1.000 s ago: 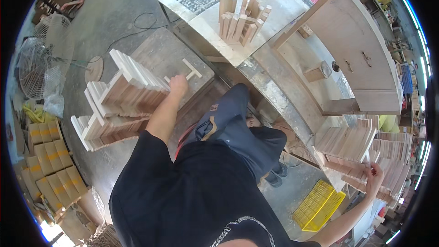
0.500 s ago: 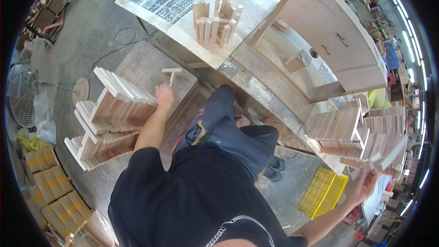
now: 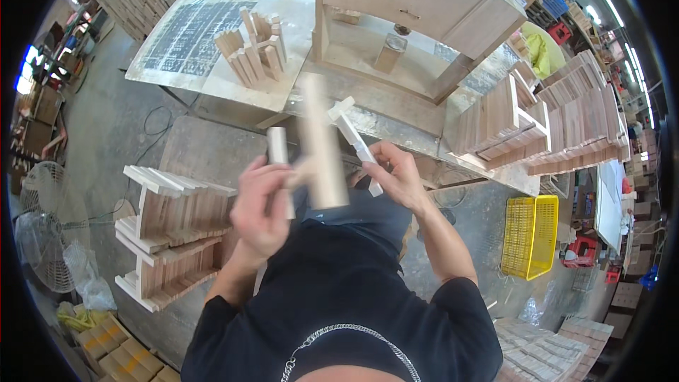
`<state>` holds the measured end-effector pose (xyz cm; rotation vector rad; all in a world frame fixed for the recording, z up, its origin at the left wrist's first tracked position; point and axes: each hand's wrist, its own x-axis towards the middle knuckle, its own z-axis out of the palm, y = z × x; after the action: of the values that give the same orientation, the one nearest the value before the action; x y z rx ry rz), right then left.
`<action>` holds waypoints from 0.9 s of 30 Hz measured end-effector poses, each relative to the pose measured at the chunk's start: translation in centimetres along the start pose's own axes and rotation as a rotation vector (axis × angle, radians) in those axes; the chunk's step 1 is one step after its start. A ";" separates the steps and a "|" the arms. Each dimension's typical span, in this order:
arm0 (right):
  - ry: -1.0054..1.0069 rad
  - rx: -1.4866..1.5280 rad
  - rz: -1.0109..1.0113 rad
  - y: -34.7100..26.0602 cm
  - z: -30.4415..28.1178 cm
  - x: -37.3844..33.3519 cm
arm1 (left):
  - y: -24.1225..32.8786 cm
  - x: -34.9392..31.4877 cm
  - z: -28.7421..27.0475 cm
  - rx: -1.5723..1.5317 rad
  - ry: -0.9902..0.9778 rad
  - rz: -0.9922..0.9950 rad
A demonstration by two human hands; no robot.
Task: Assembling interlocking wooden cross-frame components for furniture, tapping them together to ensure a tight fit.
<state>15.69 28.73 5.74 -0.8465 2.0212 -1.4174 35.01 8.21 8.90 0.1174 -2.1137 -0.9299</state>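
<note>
My left hand (image 3: 263,205) is closed on an H-shaped wooden piece (image 3: 277,145), whose wider bar is smeared by motion. Across from it, my right hand (image 3: 399,173) pinches a pale wooden piece (image 3: 353,138) with a long bar and a short crosspiece at its far end. Both pieces are held up in front of my lap, close together; whether they touch I cannot tell. To the left of my left arm, rows of similar wooden pieces (image 3: 180,216) stand packed on a low surface. More stacked wooden pieces (image 3: 488,117) sit on the bench at the right.
A wooden cabinet frame (image 3: 417,3) stands on the workbench ahead. Upright wooden sticks (image 3: 258,49) are bunched on the table, left of it. A yellow crate (image 3: 520,240) is on the floor at right. A fan (image 3: 46,247) and cardboard boxes (image 3: 131,361) are at far left.
Both hands have come in to the middle from the left and right stacks, each with a wooden piece. My view has shifted to the right.
</note>
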 end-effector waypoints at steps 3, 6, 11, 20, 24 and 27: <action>-0.017 0.078 -0.130 0.2 1.7 0.3 | -0.1 0.8 2.1 -0.062 -0.192 -0.029; -0.025 0.225 0.028 0.0 1.8 -0.9 | -1.3 1.4 3.9 -0.125 -0.290 -0.123; 0.006 0.148 -0.041 2.7 0.9 -1.8 | -2.2 2.8 5.9 -0.305 -0.545 -0.424; 0.041 0.510 0.077 5.7 1.6 -1.1 | -5.6 3.7 8.2 -0.410 -0.783 -0.622; 0.047 0.546 0.029 5.7 1.7 -0.2 | -7.1 3.5 8.5 -0.581 -0.749 -0.658; 0.107 0.434 0.048 5.9 1.9 0.2 | -7.1 4.7 8.7 -0.413 -0.819 -0.585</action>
<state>15.79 28.97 -0.43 -0.5406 1.6938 -1.8135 24.15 6.30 3.73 0.1649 -2.5989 -2.0118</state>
